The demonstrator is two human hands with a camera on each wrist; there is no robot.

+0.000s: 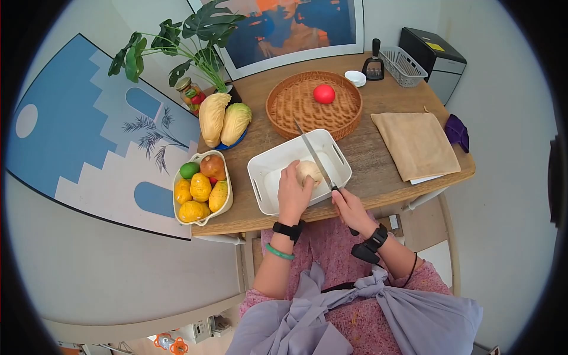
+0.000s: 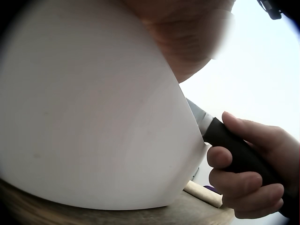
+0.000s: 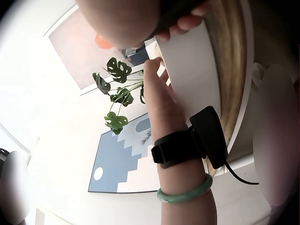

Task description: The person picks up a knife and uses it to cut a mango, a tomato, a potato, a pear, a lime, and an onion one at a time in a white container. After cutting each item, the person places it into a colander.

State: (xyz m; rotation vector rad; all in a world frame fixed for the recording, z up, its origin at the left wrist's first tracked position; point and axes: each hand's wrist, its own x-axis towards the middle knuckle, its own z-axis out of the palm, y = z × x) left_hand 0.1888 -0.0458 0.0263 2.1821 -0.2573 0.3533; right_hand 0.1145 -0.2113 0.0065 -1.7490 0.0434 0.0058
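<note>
A round, cream-white vegetable (image 1: 309, 170) sits low in a white rectangular bin (image 1: 258, 188) with slotted handles, near the table's front edge. My left hand (image 1: 292, 192) reaches over the front rim and holds the vegetable, fingers on its left side and thumb at its front. In my right hand (image 1: 352, 213) is a black-handled kitchen knife (image 1: 315, 155); the fingers wrap the handle, as the left wrist view also shows. The long blade slants across the bin, close by the vegetable's right side, its tip past the far rim. The bin's wall (image 2: 93, 117) hides the vegetable in the left wrist view.
Behind the bin lies a round wicker tray (image 1: 278, 121) with a red ball-shaped item (image 1: 324, 94). A fruit basket (image 1: 227, 206) and napa cabbages (image 1: 214, 118) stand left. Right are a beige cloth bag (image 1: 414, 142), a purple cloth (image 1: 457, 132) and a grey basket (image 1: 404, 68).
</note>
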